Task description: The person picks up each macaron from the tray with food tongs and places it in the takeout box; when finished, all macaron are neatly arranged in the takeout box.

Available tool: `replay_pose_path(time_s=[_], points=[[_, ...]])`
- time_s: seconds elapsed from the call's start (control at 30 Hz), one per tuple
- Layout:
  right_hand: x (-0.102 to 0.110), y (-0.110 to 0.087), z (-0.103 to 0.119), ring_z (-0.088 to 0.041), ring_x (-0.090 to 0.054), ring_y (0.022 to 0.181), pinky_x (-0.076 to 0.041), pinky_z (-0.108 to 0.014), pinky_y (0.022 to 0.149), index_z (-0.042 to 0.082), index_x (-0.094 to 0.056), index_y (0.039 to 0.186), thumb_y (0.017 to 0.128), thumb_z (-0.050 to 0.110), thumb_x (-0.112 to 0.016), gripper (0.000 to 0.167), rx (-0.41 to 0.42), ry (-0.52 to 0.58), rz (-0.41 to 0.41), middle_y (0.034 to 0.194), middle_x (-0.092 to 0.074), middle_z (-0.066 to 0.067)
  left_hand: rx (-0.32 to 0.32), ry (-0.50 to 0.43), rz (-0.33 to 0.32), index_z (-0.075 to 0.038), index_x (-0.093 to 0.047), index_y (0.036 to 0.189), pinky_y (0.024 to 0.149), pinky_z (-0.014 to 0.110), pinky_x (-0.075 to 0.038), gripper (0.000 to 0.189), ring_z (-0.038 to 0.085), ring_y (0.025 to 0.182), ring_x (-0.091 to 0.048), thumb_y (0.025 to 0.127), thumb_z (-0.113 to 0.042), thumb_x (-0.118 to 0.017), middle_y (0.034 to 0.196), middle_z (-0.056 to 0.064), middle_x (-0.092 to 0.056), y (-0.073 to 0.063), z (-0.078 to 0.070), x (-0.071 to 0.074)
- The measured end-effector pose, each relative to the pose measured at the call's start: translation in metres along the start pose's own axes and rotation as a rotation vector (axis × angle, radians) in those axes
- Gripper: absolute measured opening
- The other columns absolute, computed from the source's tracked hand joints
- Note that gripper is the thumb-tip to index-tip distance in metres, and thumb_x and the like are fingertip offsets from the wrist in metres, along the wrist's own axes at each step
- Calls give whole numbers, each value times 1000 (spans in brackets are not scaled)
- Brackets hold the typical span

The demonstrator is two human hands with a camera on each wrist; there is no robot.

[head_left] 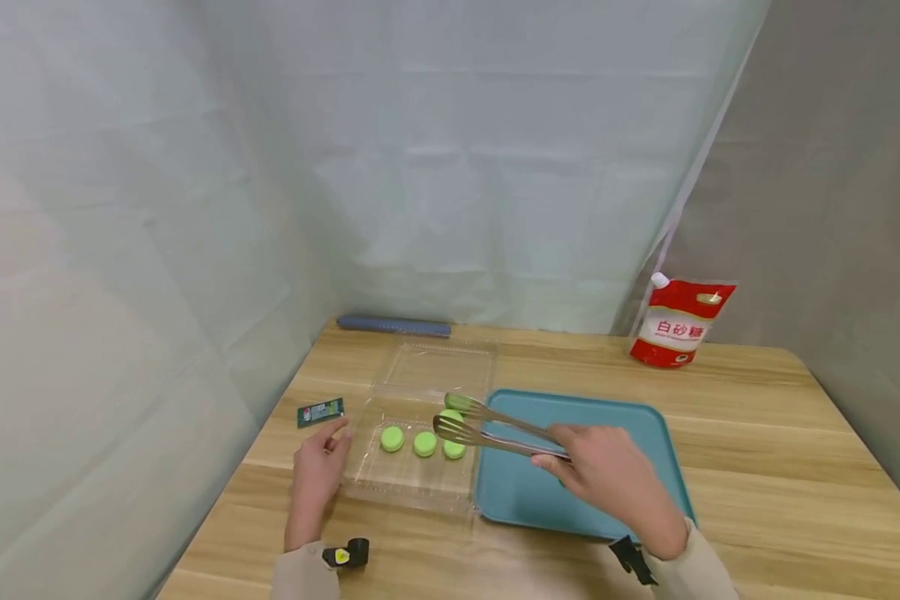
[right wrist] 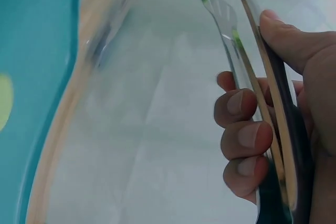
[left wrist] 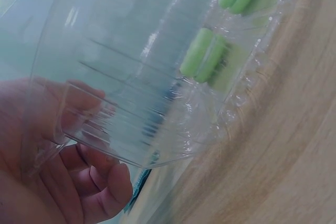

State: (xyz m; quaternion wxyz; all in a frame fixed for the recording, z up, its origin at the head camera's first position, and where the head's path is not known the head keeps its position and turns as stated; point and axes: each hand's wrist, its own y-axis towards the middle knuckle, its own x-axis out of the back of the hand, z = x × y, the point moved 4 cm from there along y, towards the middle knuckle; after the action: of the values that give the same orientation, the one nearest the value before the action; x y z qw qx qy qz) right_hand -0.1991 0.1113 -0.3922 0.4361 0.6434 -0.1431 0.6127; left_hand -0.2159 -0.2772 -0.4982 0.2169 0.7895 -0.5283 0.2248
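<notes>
We see right hand (head_left: 607, 471) gripping metal tongs (head_left: 504, 444), green macaron (head_left: 452, 415) between tips, over right side of clear plastic box (head_left: 412, 495); in box we count three more macarons (head_left: 424, 443) in row; left hand (head_left: 321, 462) at box's left edge, dark green packet (head_left: 320, 412) just beyond; blue tray (head_left: 547, 496) right of box; farther back, dark blue bar (head_left: 393, 326) left, red pouch (head_left: 675, 329) right

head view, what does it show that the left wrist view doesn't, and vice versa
Head only: the red white-sugar pouch, and the right hand gripping metal tongs.

Left wrist only: the palm side of the left hand, and a close side-on look at the two shells of a green macaron.

Both: green macarons in the clear plastic box on the wood-grain table, with the left hand at the box's edge.
</notes>
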Motion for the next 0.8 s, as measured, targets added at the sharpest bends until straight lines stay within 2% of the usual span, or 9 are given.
replay_pose_path(time_s=[0.17,0.33,0.57,0.8], points=[[-11,13,11,0,-34,48,-34,-23,44,13,-70,91,93,45,-70,33,43,25,36,60,-44,14,-12,-4,2,-1,-62,135,49,25,-35,35,15,57,-43,103,-15,-58,71,5,-49,2,0,-2],[-20,26,26,-1,-30,46,-29,-22,42,16,-66,83,94,48,-68,35,64,34,42,57,-36,14,-7,8,4,-1,-61,136,49,26,-36,36,16,58,-44,103,-15,-58,72,5,-50,2,-1,0],[-33,41,42,-4,-28,43,-23,-24,42,18,-63,78,92,45,-71,31,71,35,46,53,-31,9,-24,8,-17,-1,-63,134,48,26,-36,35,15,56,-44,102,-14,-60,71,5,-52,2,0,3],[-54,51,49,-6,-36,45,-33,-26,43,14,-70,85,91,47,-71,33,79,-2,67,54,-36,9,-15,-8,-1,-1,-62,135,46,25,-36,36,14,54,-43,102,-14,-60,71,5,-52,1,1,1]])
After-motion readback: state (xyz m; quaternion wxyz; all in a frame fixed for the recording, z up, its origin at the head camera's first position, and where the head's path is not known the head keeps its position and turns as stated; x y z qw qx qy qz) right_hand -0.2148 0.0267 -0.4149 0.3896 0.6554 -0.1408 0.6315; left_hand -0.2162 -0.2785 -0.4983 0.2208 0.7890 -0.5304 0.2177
